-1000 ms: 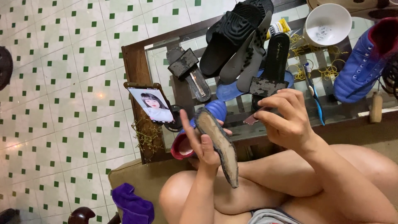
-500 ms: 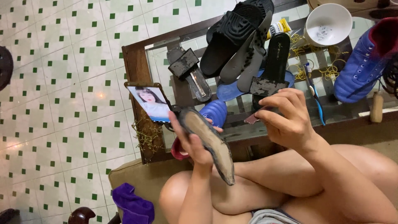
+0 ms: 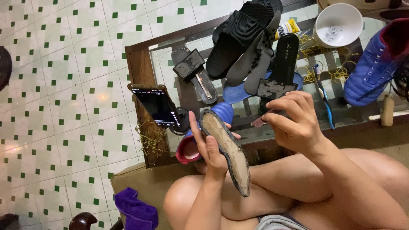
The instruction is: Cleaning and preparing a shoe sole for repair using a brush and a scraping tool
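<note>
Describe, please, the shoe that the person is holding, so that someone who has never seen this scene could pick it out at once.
Start at the glass-topped wooden table strewn with soles and sandals. In front of its near edge, above the person's knees, the left hand holds a blue shoe. Unlike the other blue shoe lying on the table's far right, this one is turned bottom up, showing a bare, tan, glue-stained underside with no outsole.

Evenly and fairly brightly lit from overhead. Small glare spot on the glossy white-and-green tiled floor point(image 3: 101, 97); faint sheen on the glass-topped wooden table point(image 3: 140, 72). Soft shadows only, darkest beneath the table. Mostly sharp, slightly soft at the frame's edges. Dark, dimly glowing phone screen point(image 3: 158, 107). Mild wide-angle stretch toward the corners.
</note>
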